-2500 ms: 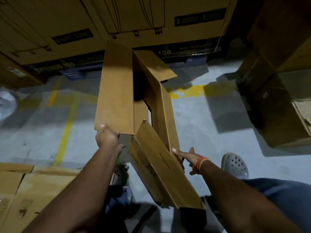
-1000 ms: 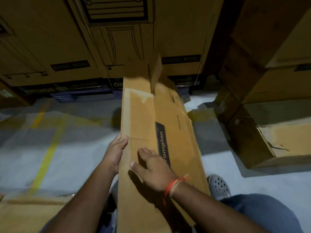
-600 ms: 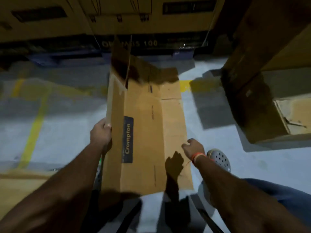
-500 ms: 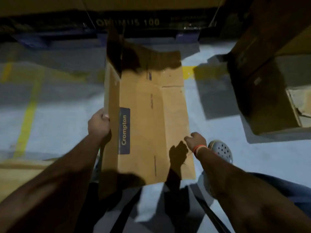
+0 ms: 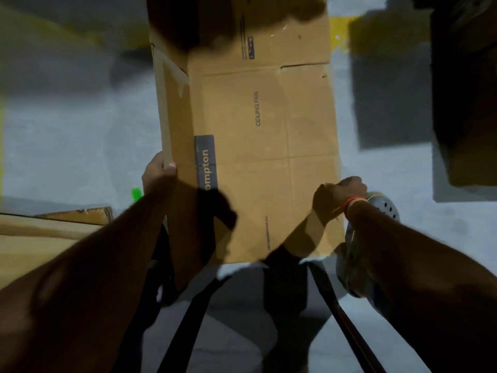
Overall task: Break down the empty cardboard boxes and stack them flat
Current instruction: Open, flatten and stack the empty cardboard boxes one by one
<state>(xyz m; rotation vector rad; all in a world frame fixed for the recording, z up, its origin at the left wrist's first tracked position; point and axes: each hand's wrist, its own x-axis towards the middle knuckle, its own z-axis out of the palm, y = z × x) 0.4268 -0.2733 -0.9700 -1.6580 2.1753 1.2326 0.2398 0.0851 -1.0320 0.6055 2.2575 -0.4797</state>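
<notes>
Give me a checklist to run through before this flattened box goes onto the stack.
1. Box flat: ok for the wide printed panel; its left side panel is folded at an angle, not ok.
2. Left hand grip: ok, fingers curled round the left edge.
3. Right hand grip: ok, curled at the right edge near the bottom corner.
4. Old tape near the top left: not ok, a strip hangs loose.
5. Stack on the left: ok, flat cardboard lies there; how even it is, cannot tell.
6. Foot close under the right corner: cannot tell whether it is clear.
</notes>
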